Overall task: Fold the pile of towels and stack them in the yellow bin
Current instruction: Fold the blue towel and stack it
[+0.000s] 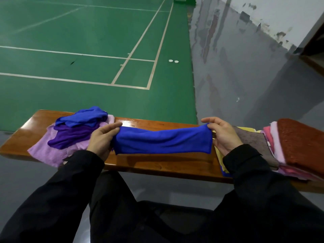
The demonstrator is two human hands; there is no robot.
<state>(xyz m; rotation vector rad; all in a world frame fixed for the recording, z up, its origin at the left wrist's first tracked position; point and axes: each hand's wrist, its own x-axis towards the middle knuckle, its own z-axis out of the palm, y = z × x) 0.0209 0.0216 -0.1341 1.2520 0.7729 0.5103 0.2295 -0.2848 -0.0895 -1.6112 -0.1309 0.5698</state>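
Note:
A blue towel [163, 142] is stretched lengthwise over the wooden bench [157, 163], folded into a long band. My left hand [103, 139] pinches its left end and my right hand [221, 135] pinches its right end. A loose pile of towels [73, 135] in blue, purple and lilac lies on the bench to the left. To the right sits a stack of folded towels [296, 148], rust-red on top, with pink, grey-brown and yellow ones beside and under it. A yellow bin cannot be made out.
The bench stands on a grey floor at the edge of a green sports court [87, 58] with white lines. Two small white objects [173, 61] lie on the court. My dark-clothed legs are below the bench's near edge.

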